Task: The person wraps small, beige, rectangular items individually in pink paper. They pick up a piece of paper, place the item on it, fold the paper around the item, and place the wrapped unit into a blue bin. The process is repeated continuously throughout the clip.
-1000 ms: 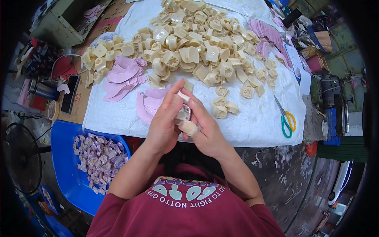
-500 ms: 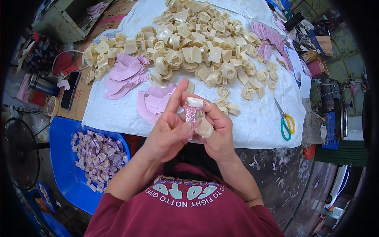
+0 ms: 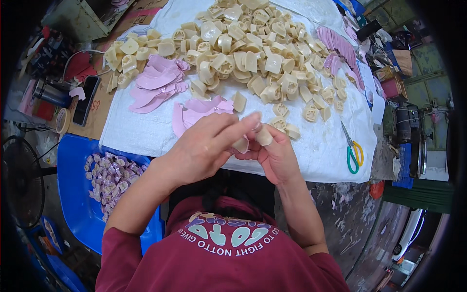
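A: What do your hands hold at the centre?

B: From my distant seat I see one small piece [image 3: 241, 144], pale with a pink edge, between the two hands, over the near part of the white cloth [image 3: 321, 153]. Fingers hide most of it.

A: And the state of each hand?

B: Right hand [image 3: 281, 155]: narrow, digits bent about the piece; a beige wrap [image 3: 264, 136] appears on one digit. Left hand [image 3: 202, 143]: back upward, fingers reaching across to meet the right digits. Whether it grips or only presses, I cannot tell.

A: Beyond the hands?

B: A broad heap of cream blocks [image 3: 243, 58], with one loose block [image 3: 239, 101] just past the left fingertips. Pink sheets [image 3: 202, 111] lie just beyond the left hand; a second pink stack [image 3: 155, 85] lies farther off and to its left.

A: To the sides?

B: Right of the right hand, well apart: scissors [image 3: 352, 152], green and yellow at the handles, blades partly spread and pointing away from me. Left of the left hand, beside the table: a blue tub [image 3: 73, 194] holding purple pieces [image 3: 109, 180], partly covered by the left forearm. Beyond that tub, on the table: a tape roll [image 3: 62, 120] and a dark phone [image 3: 86, 100].
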Available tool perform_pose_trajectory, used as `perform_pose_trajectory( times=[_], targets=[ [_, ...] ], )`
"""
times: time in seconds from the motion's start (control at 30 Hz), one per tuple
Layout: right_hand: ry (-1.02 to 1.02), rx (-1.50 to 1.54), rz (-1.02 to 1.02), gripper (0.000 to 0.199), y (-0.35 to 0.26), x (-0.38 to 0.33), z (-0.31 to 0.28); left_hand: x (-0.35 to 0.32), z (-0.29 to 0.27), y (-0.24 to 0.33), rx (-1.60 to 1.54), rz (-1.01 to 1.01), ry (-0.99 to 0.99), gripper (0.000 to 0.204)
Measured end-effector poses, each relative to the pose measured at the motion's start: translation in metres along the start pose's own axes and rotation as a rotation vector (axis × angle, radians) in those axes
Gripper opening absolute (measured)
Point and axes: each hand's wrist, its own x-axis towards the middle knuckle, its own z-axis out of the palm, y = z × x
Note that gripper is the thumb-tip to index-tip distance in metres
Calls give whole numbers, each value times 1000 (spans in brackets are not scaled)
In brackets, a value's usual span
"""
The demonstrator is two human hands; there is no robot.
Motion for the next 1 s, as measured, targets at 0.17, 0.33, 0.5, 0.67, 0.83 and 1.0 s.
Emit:
perform_pose_trajectory(
  times=[0.17,0.33,0.5,0.67,0.83,1.0],
  targets=[
    [-49,-217,-91,16,-11,-1,8,-2,-10,8,114,-56,-45,73],
    [-75,-434,-158,15,-21,-4,19,-2,-16,15,218,-86,-49,64],
    [56,-717,-363,14,-17,-3,32,-2,-12,18,183,-195,11,50],
    [-61,-494,-346,13,-24,-5,21,3,-9,19,172,-162,102,45],
    [122,-1150,-577,13,-24,-2,33,4,5,16,264,-247,177,39],
    [-48,-502,-385,14,-27,3,24,6,10,19,112,-356,182,37]
  ],
)
